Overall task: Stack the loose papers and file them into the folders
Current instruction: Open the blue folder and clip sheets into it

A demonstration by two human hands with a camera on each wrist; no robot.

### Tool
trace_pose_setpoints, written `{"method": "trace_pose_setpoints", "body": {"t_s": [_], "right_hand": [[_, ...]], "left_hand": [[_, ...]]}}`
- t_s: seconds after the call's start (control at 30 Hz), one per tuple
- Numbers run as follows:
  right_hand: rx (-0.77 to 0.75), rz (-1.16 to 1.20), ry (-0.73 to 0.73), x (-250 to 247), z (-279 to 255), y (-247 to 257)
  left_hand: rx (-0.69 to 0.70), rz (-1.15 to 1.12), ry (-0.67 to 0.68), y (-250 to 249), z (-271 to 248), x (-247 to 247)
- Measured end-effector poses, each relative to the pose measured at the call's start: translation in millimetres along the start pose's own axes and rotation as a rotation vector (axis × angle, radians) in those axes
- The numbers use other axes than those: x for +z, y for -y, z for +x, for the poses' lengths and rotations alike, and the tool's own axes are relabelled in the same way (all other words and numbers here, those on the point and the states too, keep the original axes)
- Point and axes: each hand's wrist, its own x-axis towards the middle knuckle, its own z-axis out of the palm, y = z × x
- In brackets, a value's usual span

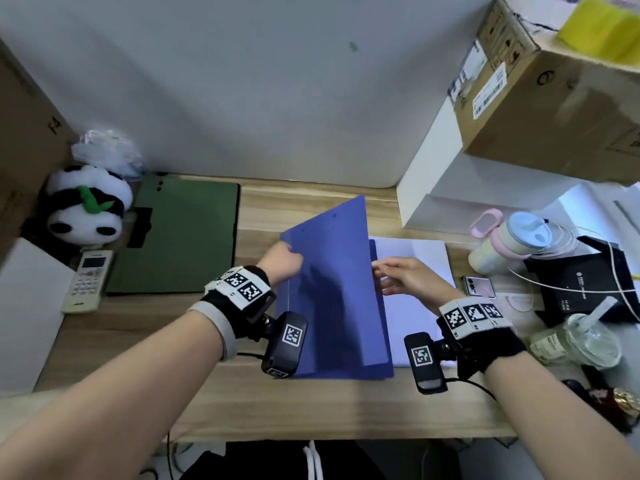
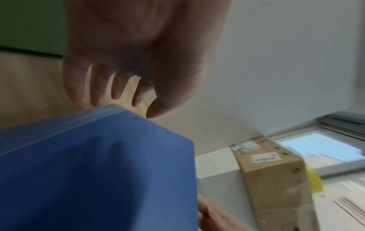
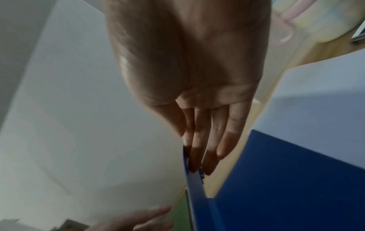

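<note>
hiding part of papers (image 1: 415, 258): raised blue folder (image 1: 332, 289) cover | wrist views blurred

Wooden desk (image 1: 270, 403) in front of me carries, left to right: panda plush (image 1: 86, 206), remote (image 1: 88, 282), green folder (image 1: 180, 237) lying flat, blue folder (image 1: 332, 306) mid-desk with its cover tilted up, white papers (image 1: 415, 251) just beside it, then phone (image 1: 479, 286), pink-lidded bottle (image 1: 502, 244), black box (image 1: 581, 282), plastic cup (image 1: 581, 341).
</note>
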Motion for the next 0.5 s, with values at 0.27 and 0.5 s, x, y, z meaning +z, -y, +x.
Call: {"method": "trace_pose_setpoints", "body": {"t_s": [0.27, 0.5], "right_hand": [[-0.192, -0.109, 0.36, 73.9, 14.5, 79.8], [-0.002, -0.128, 0.463, 144.7, 65.8, 73.7]], "left_hand": [[0.12, 0.294, -0.091, -52.3, -30.8, -69.7], [0.063, 0.39, -0.137, 3.5, -29.5, -139.1]]}}
